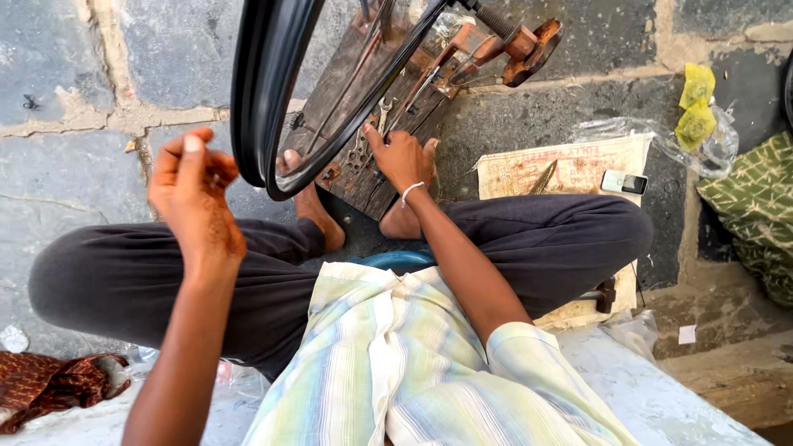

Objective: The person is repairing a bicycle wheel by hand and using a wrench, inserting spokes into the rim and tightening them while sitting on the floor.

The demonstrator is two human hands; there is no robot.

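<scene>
You are sitting cross-legged on grey stone paving, and at the far left a crumpled reddish-brown patterned cloth (pixel 49 384) is lying beside your knee. Your left hand (pixel 197 198) is lifted in the air just beside the black rubber bicycle tyre on its wheel rim (pixel 268 91), its fingers curled inward and bunched at the tips; whether they are pinching something small there, I cannot tell, and they are not gripping the tyre. The wheel is standing upright on its edge between your bare feet, leaning over a worn wooden tool board (pixel 376 107) that is lying on the ground in front of you. Your right hand (pixel 402 157) is reaching down onto that board, fingers spread loosely and pressing among the small metal spanners and bits scattered there, without clearly closing on any one of them. Judging from this, the tyre is sitting seated on the rim already, while the tool-picking is only beginning, so the adjusting work looks largely undone. Further right, a printed paper sheet (pixel 570 169) is lying flat with a small white mobile phone (pixel 624 182) on it, then a clear plastic bag with yellow pieces (pixel 698 120), and a green patterned cloth (pixel 756 206).
</scene>
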